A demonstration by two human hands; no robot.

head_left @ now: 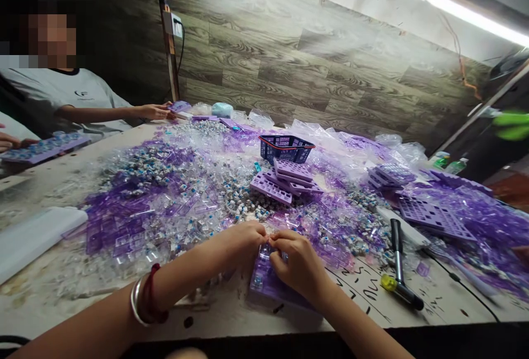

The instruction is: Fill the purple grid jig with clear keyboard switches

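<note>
Wood-grain panelling backs a long, scuffed tabletop (53,194) buried under clear bags and loose purple plastic. Across its middle spreads a heap of small switches (165,183) with blue stems, mixed with clear purple housings. Behind it a blue basket (286,147) stands beside a stack of purple plates (285,180), and more gridded plates (433,217) lie to the right. A black-handled tool with a yellow collar (400,276) rests near the front edge.

At the near edge, a purple switch plate (264,287) lies flat on the tabletop under both hands. The left hand (243,243) and right hand (300,262) meet fingertip to fingertip over the plate's far rim, pinching something small between them (most likely a switch, though the fingers hide it). The step looks like seating a switch into a plate slot; the next move would call for squaring it over an opening and pressing straight down.

A co-worker's hand (154,111) reaches across the far left corner.
</note>
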